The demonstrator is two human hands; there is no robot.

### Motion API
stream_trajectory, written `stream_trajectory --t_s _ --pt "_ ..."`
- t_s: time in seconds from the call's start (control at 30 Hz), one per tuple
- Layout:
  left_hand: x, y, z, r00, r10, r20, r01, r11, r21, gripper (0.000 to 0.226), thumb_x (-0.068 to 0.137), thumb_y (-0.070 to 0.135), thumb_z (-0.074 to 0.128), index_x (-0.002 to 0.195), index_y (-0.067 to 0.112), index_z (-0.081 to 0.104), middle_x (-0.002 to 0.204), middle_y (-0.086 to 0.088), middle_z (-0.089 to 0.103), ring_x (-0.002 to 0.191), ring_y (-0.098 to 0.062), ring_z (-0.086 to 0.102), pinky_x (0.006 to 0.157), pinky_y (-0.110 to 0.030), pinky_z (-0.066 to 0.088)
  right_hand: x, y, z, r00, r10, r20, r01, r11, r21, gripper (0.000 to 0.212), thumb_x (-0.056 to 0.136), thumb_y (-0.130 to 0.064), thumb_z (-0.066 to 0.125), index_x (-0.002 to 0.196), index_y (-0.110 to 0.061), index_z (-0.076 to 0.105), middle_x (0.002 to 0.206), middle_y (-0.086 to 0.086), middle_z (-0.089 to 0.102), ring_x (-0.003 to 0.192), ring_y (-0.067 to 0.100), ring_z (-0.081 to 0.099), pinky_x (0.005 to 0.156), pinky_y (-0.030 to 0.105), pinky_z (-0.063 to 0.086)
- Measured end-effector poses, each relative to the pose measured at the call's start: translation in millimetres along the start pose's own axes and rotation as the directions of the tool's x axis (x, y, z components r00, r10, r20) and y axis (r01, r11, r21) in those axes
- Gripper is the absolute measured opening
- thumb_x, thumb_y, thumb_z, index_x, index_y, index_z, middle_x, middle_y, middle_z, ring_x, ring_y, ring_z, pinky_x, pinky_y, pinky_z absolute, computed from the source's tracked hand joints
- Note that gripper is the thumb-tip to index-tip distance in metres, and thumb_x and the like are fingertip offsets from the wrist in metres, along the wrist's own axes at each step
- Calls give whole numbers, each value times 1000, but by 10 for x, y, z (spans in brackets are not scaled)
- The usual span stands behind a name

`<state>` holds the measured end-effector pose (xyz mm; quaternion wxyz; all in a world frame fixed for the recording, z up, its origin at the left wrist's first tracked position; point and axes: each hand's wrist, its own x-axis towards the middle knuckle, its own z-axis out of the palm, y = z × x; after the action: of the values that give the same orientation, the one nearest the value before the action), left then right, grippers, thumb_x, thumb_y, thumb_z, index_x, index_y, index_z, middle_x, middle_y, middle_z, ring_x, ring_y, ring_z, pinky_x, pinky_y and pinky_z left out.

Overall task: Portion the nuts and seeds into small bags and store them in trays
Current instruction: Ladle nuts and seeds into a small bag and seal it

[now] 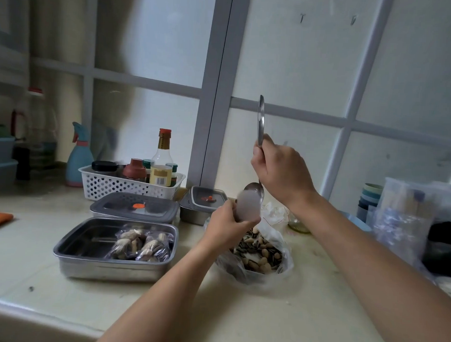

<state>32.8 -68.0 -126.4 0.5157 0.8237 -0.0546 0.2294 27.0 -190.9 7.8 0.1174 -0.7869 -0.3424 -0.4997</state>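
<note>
My left hand [227, 224] holds a small clear bag [247, 205] upright above a big open plastic bag of peanuts and sunflower seeds [259, 252]. My right hand [281, 168] grips a metal spoon [260, 120] by its handle, bowl down at the small bag's mouth. The small bag is blurred, so its contents are unclear. To the left stands an open steel tray [87, 242] with filled small bags of nuts [141, 244] in its right half.
Behind the open tray sit a lidded steel tray [135, 207] and a smaller lidded one [205, 203]. A white basket of bottles and jars [131, 182] stands at the back, a blue spray bottle [79, 159] to its left. Plastic bags and stacked cups [370, 200] crowd the right.
</note>
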Motion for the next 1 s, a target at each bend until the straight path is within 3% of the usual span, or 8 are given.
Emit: stream_trajectory --t_s 0.23,0.37,0.53,0.63,0.73,0.8,0.87,1.0 --pt "-28 29 -10 999 44 -11 -44 999 5 37 87 46 78 83 27 46 76 11 52 64 -2 44 54 -16 35 -31 13 12 993 -109 43 106 991 76 34 101 -32 33 100 -7 56 60 2 55 52 34 51 50 42 48" --pt "-34 36 -2 999 49 -5 -49 998 25 38 87 47 77 82 29 43 76 11 51 63 -2 43 54 -16 34 -63 53 20 995 -95 -44 96 995 38 32 102 -29 35 97 -6 57 59 1 52 47 30 47 46 39 48" --pt "-21 8 6 998 53 12 -54 996 65 40 86 48 77 85 22 47 75 8 53 63 -5 44 54 -18 34 -104 181 94 1000 -28 -11 29 991 133 31 103 -30 36 98 -8 57 61 4 58 50 28 54 49 44 49" --pt "-2 -3 -12 999 46 -9 -45 994 100 37 86 53 75 92 25 51 81 11 57 71 -5 52 63 -20 40 -154 273 100 994 49 -100 -38 993 110 36 104 -32 34 98 -6 58 62 5 58 51 30 55 49 42 47" --pt "71 -77 -46 989 -3 -151 31 983 182 47 82 75 59 94 29 55 97 8 64 92 -13 59 86 -39 51 -266 367 158 972 172 -163 -150 979 136 33 105 -29 35 92 -7 55 59 3 53 48 26 52 46 35 40" --pt "79 -98 -92 960 -73 -270 139 962 234 48 85 78 48 95 31 56 109 0 68 111 -22 58 98 -50 47 -392 403 250 949 280 -144 -256 952 166 25 107 -22 40 86 -11 49 55 1 48 45 20 48 45 30 33" --pt "85 -146 -117 930 -200 -309 282 927 248 58 90 74 43 103 21 63 117 -9 66 120 -33 53 104 -53 41 -552 416 360 924 369 -101 -350 922 162 22 106 -15 44 85 -14 46 54 -1 45 44 15 45 44 28 26" --pt "106 -280 -107 919 -314 -237 367 902 227 96 62 89 20 98 18 73 102 -13 73 99 -36 66 92 -50 53 -852 399 534 884 464 -57 -451 879 155 25 103 -11 48 78 -12 44 50 -3 41 41 9 40 41 23 19"
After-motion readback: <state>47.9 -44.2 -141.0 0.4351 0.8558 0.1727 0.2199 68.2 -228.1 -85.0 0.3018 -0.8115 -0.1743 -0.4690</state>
